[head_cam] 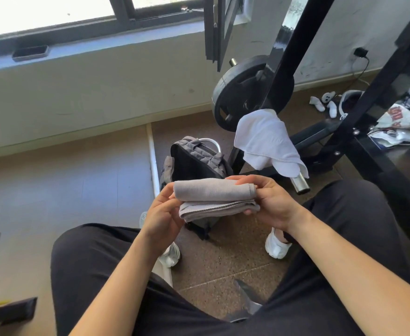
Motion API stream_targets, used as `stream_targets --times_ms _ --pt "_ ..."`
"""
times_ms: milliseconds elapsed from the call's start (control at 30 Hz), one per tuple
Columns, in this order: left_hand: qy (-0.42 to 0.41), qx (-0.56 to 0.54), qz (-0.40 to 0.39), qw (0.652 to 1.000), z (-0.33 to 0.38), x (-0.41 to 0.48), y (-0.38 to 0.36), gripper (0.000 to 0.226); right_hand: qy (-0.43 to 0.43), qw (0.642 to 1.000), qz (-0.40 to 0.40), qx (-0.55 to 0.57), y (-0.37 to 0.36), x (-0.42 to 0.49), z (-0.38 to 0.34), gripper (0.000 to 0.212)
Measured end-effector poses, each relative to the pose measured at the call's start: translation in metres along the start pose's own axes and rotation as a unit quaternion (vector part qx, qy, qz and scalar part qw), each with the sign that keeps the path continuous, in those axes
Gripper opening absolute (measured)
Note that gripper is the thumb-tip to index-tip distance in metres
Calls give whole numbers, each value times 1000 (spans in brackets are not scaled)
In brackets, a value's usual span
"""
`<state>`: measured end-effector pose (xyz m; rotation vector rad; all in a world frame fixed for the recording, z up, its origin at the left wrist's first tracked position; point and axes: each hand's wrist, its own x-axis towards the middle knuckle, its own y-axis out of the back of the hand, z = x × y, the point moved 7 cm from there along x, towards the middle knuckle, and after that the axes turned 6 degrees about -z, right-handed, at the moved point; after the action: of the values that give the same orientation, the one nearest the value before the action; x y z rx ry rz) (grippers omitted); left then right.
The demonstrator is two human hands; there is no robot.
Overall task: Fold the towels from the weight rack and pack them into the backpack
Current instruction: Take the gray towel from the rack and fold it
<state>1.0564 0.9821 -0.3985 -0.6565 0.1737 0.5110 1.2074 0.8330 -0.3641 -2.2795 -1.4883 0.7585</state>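
Two towels total: one grey towel (214, 198), one white towel (264, 141). Plus one backpack (196, 158), one weight plate (240, 93).

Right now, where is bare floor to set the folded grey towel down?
Free: tan floor left of the backpack, up to the wall; speckled floor between the white shoes. Crowded right: weight rack, draped white towel, clothes.

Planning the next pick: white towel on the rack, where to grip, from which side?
Probably pinch the white towel along its top ridge, where it drapes over the chrome bar, coming from above on the near side. The rack frame crowds the far side, and the hanging corners are loose.
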Motion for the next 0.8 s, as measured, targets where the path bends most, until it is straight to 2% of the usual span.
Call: stream_targets --times_ms 100,200,267,300,367,400,467,533,700,800 --pt "16 5 -3 1000 -1 0 0 20 6 993 13 -113 4 -2 0 53" --pt "59 106 6 993 -10 1 0 29 18 957 9 -289 2 -3 -1 47" --pt "76 162 22 984 -14 2 4 25 5 933 -10 -361 1 -4 -3 48" --pt "81 160 20 984 -15 2 6 34 -1 926 -20 -377 2 -4 -4 50" --pt "111 140 13 984 -19 1 10 66 -3 927 -31 -373 6 -6 -6 54" --pt "131 137 -4 982 -20 -1 7 74 6 930 -28 -366 9 -6 -7 54" --pt "154 131 -55 978 -22 -6 -4 70 30 933 -22 -359 11 -7 -9 53" --pt "165 117 -63 977 -23 -8 -8 66 43 935 -29 -350 11 -7 -10 49" --pt "100 125 -76 984 -14 -2 -9 66 -22 969 -92 -228 14 -7 -9 21" --pt "69 167 -79 980 -10 1 -7 58 -16 966 -46 -254 21 -4 -10 4"
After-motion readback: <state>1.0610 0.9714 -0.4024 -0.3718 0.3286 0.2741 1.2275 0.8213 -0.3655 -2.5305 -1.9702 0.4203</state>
